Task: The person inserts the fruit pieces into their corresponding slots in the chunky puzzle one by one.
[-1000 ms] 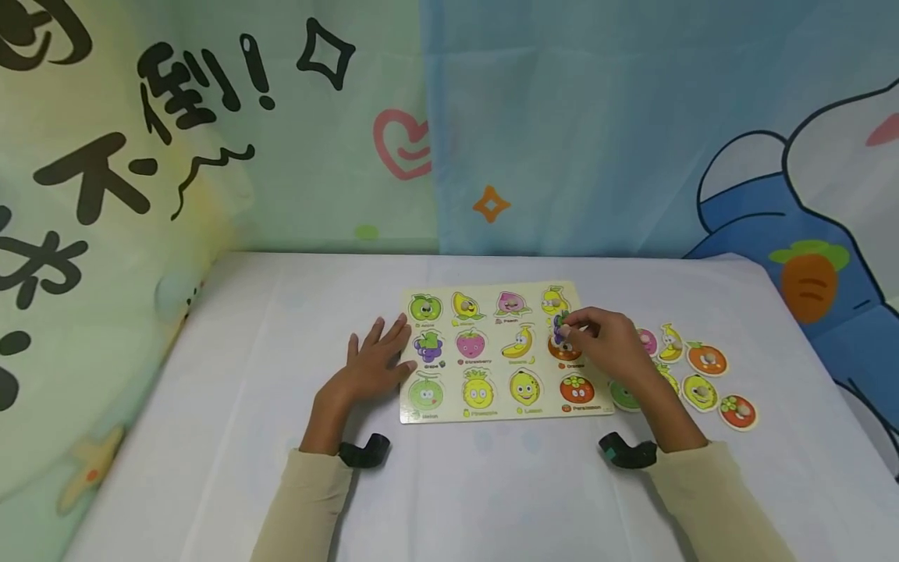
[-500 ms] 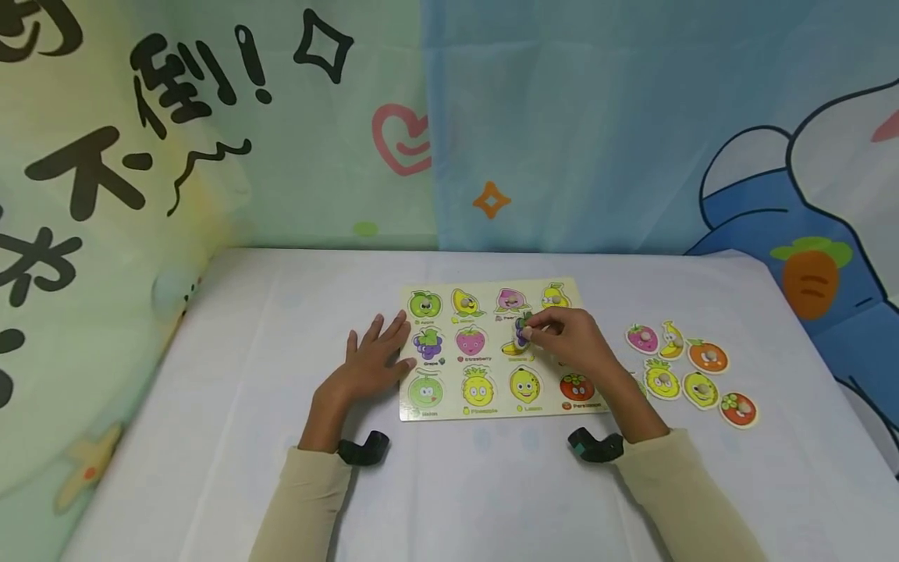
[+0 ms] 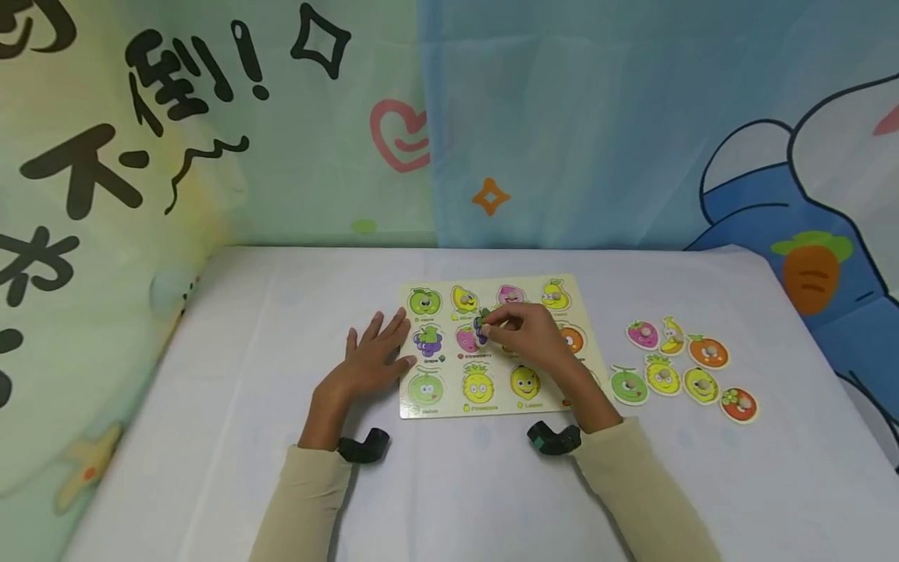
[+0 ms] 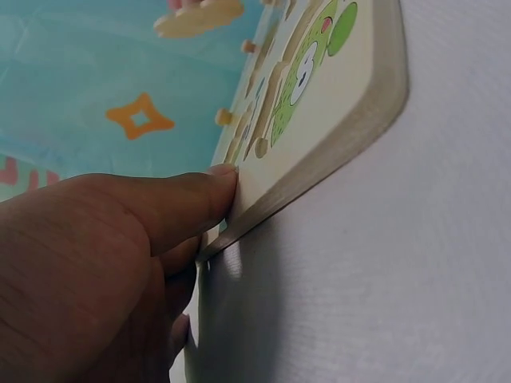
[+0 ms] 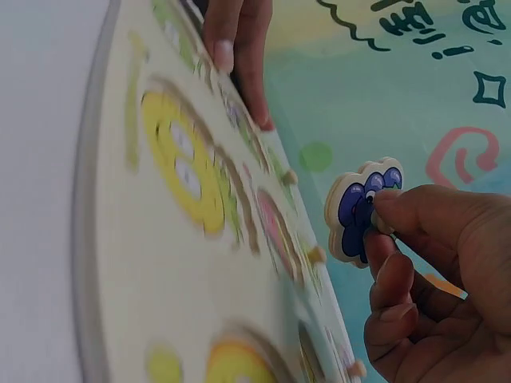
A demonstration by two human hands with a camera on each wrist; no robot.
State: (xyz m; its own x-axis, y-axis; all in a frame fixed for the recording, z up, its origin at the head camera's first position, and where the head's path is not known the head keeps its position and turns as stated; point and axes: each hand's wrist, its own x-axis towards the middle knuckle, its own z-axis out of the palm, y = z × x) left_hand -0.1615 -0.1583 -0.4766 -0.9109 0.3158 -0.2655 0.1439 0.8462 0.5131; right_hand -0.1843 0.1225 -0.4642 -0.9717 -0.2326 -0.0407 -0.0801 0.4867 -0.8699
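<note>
In the head view my right hand [image 3: 523, 332] pinches a purple grape puzzle piece [image 3: 481, 329], holding it over the strawberry picture on a fruit puzzle board [image 3: 456, 402]. The right wrist view shows this grape piece [image 5: 359, 211] raised off the board, tilted, with thumb and fingers at its knob. My left hand [image 3: 372, 359] lies at the board's left edge with its fingers spread. Seen from the left wrist, the thumb [image 4: 192, 203] rests on the board's border. To the right of the left fingertips is the board's grape picture [image 3: 428, 342]. Part of the middle row is hidden behind the right hand.
Loose knobbed pieces lie right of the board: strawberry [image 3: 642, 334], banana [image 3: 672, 337], orange [image 3: 708, 353], melon [image 3: 628, 386], pineapple [image 3: 662, 377], lemon [image 3: 701, 388] and a persimmon [image 3: 739, 406]. A pear piece [image 3: 556, 295] sits in the top row. A printed curtain [image 3: 562, 156] hangs behind the table.
My right hand has moved left across the board, carrying the grape piece from the right column to the strawberry picture. The left hand stays at the board's edge.
</note>
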